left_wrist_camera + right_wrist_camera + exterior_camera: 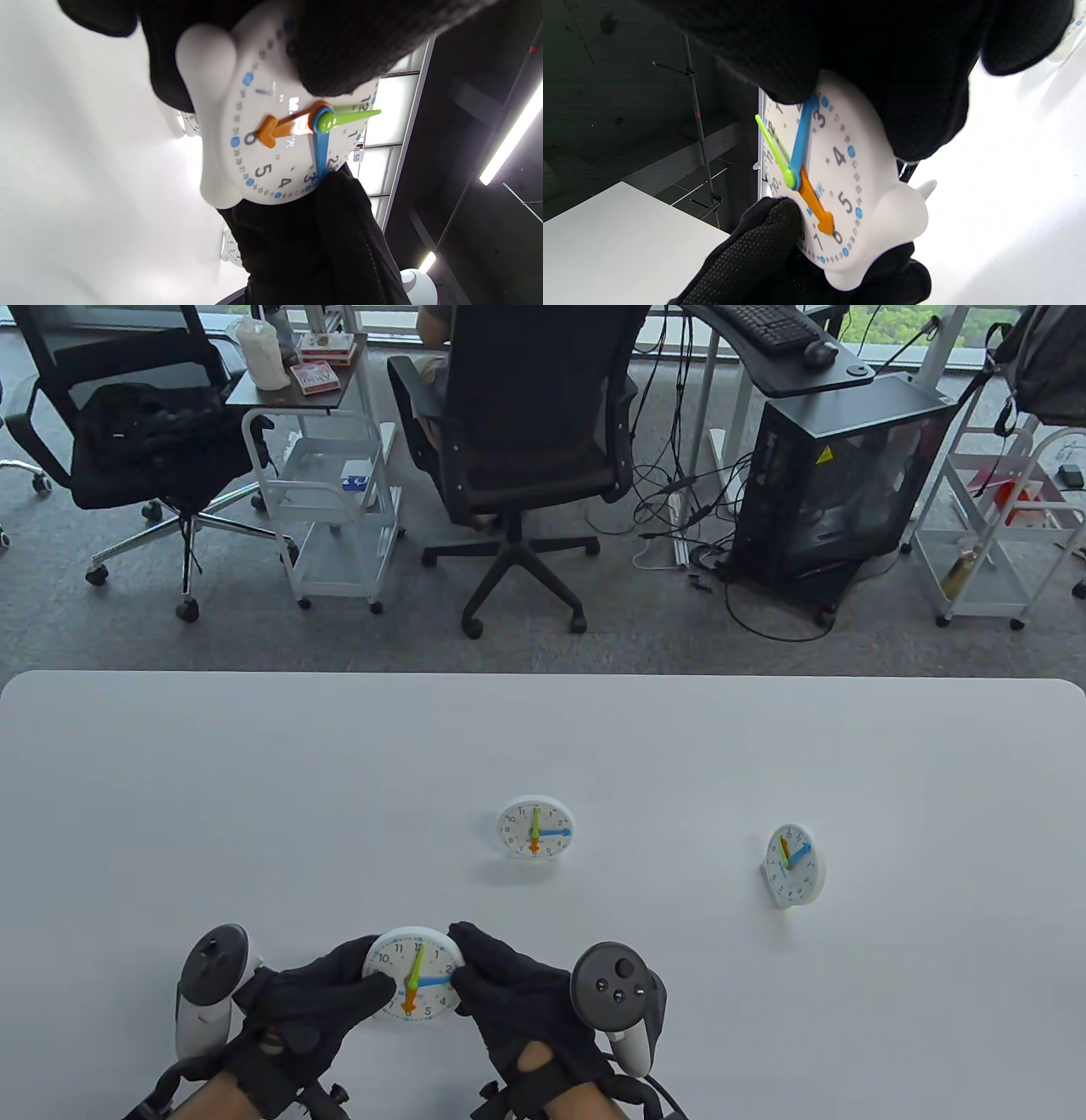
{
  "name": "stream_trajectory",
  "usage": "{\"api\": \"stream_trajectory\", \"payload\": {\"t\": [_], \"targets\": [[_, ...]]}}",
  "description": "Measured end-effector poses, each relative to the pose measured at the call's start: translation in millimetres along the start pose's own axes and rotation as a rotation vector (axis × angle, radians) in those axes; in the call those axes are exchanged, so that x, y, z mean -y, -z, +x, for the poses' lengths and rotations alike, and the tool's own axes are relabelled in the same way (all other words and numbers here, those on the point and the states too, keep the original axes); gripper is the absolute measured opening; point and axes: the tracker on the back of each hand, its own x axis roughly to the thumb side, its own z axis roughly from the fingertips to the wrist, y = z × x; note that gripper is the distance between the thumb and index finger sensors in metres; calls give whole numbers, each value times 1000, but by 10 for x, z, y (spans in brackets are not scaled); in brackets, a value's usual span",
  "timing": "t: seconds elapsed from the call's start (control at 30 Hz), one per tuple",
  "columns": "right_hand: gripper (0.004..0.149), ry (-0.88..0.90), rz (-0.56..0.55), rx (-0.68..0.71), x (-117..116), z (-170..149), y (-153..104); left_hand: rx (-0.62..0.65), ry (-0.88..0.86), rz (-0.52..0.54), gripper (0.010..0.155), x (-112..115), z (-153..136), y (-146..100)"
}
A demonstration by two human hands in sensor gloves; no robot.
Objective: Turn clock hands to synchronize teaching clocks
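Note:
A white teaching clock (416,984) is held between both hands just above the table's front edge. Its orange hand points to 6, its blue hand to 3, its green hand near 12. My left hand (327,997) grips its left rim, thumb on the face. My right hand (501,988) grips the right rim, a fingertip (791,91) on the tip of the blue hand (802,135). The clock fills the left wrist view (275,140) and right wrist view (840,186). A second clock (535,827) stands mid-table with the same setting. A third clock (795,865) stands to the right, with its hands set differently.
The white table (254,814) ends at a far edge beyond which stand office chairs (517,432), carts (331,492) and a computer case (836,483). Each hand carries a tracker, left tracker (208,984) and right tracker (619,997).

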Motion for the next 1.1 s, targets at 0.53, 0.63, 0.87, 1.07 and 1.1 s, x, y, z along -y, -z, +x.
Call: {"api": "stream_trajectory", "payload": {"t": [0.53, 0.63, 0.87, 1.07, 1.1], "targets": [[54, -5, 9, -1, -6, 8, 6, -6, -5, 3, 53, -10, -12, 4], [54, -4, 12, -2, -7, 10, 6, -7, -2, 5, 53, -13, -14, 4], [54, -11, 11, -2, -9, 11, 6, -9, 1, 6, 52, -17, -18, 5], [59, 48, 12, -22, -18, -33, -4, -5, 10, 1, 53, -19, -23, 10], [58, 33, 13, -20, -18, -35, -2, -7, 13, -2, 53, -19, -28, 11]]}}
